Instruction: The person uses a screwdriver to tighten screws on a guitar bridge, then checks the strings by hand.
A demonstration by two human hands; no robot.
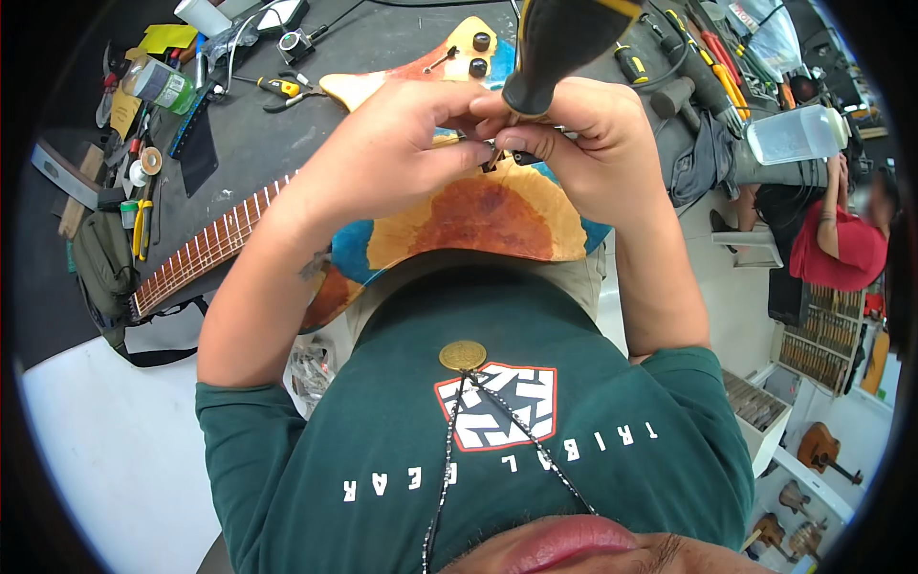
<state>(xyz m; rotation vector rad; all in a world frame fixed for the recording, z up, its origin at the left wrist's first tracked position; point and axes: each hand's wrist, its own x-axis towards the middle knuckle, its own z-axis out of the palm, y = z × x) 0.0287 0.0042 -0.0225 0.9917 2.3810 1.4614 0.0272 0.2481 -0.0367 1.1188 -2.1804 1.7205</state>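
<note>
A multicoloured electric guitar body [488, 218], blue, cream and reddish brown, lies across my lap with its fretted neck [206, 244] reaching left. A black and yellow screwdriver [540, 53] rises upright from the hardware at its middle. My left hand [397, 153] is closed at the screwdriver's lower shaft, thumb and fingers together near a small black part [522, 158]. My right hand [598, 153] has its fingers curled beside the shaft and its thumb by that part; exactly what each hand grips is partly hidden. Two black knobs [481, 43] show at the body's upper end.
The dark workbench [229, 143] holds pliers [287, 88], a bottle [158, 84], an olive bag [110, 258], assorted tools and a translucent plastic container [794, 134]. A person in red [837, 249] is at the right, with slotted racks [818, 335] and instruments [822, 448] beyond.
</note>
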